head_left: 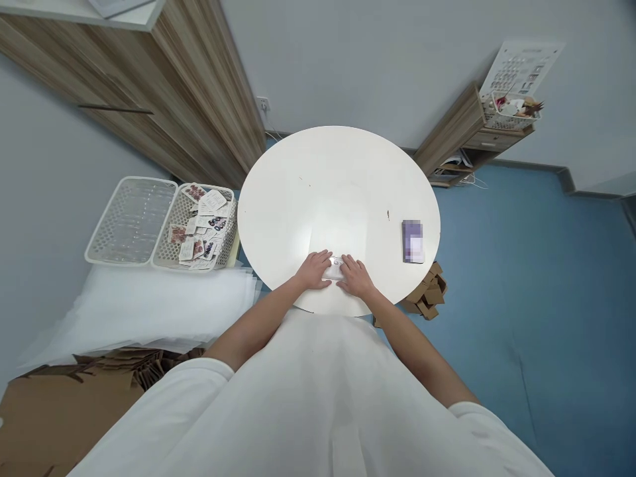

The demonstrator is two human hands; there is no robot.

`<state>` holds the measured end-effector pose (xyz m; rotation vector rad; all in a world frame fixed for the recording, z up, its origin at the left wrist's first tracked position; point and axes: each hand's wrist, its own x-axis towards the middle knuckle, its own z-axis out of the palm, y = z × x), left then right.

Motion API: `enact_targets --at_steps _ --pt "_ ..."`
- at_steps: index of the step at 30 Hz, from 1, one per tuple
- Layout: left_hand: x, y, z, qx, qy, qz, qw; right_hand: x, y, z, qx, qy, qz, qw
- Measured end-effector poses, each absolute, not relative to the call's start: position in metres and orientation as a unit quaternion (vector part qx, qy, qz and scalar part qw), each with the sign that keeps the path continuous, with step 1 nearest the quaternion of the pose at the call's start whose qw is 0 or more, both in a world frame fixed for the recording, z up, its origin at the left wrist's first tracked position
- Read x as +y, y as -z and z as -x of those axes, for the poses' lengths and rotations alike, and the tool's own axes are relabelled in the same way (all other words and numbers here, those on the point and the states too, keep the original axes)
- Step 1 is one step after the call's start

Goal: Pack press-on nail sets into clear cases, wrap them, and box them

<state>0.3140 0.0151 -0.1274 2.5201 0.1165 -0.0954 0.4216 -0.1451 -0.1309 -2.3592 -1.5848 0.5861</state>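
At the near edge of the round white table (338,172), a small, flat, clear-and-white rectangular plastic case (333,269) lies between my two hands. My left hand (314,270) grips its left side, fingers along the far edge and thumb at the near edge. On the opposite side, my right hand (355,275) holds it the same way. Both hands stay low, close to the tabletop. Fingers cover the ends of the case, and what it contains is too small to make out. A purple, blurred phone-like rectangle (412,242) rests at the table's right.
Left of the table, one white basket (132,179) holds clear plastic pieces and another (231,192) holds printed cards. Translucent sheets (169,301) and folded cardboard (64,411) lie below them. Cardboard pieces (427,295) sit by the table's right edge. A wooden cabinet (199,86) stands behind left.
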Motion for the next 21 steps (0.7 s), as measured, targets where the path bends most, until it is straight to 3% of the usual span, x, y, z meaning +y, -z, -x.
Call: enact_targets --at_steps 11,21 --pt "0.008 0.113 -0.303 0.041 0.121 -0.937 0.326 -0.157 0.106 -0.411 -0.543 -0.288 0.780 0.120" --pt "0.011 0.103 -0.300 0.095 0.138 -0.915 0.367 -0.163 0.101 -0.415 -0.505 -0.254 0.798 0.209"
